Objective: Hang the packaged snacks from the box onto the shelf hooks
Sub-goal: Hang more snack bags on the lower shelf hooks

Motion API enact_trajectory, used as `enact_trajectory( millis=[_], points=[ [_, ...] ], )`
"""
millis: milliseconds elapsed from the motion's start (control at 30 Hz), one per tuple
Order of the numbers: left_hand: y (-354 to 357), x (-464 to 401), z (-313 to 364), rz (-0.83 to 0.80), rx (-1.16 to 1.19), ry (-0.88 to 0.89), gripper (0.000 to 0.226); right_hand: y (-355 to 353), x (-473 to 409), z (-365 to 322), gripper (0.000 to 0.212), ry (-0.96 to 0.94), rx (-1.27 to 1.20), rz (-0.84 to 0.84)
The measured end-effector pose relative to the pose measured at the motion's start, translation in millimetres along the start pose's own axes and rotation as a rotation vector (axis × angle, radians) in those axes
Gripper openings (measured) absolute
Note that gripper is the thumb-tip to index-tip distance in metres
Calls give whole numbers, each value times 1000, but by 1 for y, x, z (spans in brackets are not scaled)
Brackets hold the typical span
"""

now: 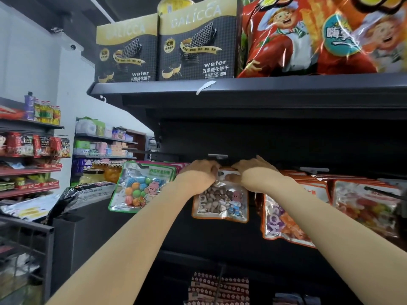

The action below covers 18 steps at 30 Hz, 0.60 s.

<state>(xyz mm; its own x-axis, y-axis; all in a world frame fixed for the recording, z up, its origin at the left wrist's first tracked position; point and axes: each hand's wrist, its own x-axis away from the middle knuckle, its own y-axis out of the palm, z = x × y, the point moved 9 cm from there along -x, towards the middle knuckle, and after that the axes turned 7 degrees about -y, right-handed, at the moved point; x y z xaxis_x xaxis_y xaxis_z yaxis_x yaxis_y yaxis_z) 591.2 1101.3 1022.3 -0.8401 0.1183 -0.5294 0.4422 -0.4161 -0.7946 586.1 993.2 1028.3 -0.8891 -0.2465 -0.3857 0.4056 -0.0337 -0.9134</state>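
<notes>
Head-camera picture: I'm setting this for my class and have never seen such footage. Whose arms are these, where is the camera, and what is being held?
There is no machine here. A person wears a wide-angle camera on the head, so you look forward and down along their own bare arms. This is a shop shelf. The left hand and right hand both pinch the top edge of an orange-edged snack pouch, up by a shelf hook; whether it is on the hook yet cannot be told. Beside it hang a green-edged candy pouch and orange pouches. Wafer boxes stand on the shelf above.
</notes>
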Motion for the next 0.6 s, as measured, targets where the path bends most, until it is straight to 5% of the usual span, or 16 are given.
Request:
enact_trajectory(
  millis=[100, 267, 600],
  points=[
    [-8, 9, 5, 134, -70, 33, 33, -7, 9, -10, 47, -56, 121, 74],
    [-24, 42, 11, 416, -16, 94, 37, -35, 63, -38, 28, -286, 144, 492],
    [-35, 121, -16, 567, 47, -74, 23, -7, 109, -60, 25, -409, -318, 526]
  ],
)
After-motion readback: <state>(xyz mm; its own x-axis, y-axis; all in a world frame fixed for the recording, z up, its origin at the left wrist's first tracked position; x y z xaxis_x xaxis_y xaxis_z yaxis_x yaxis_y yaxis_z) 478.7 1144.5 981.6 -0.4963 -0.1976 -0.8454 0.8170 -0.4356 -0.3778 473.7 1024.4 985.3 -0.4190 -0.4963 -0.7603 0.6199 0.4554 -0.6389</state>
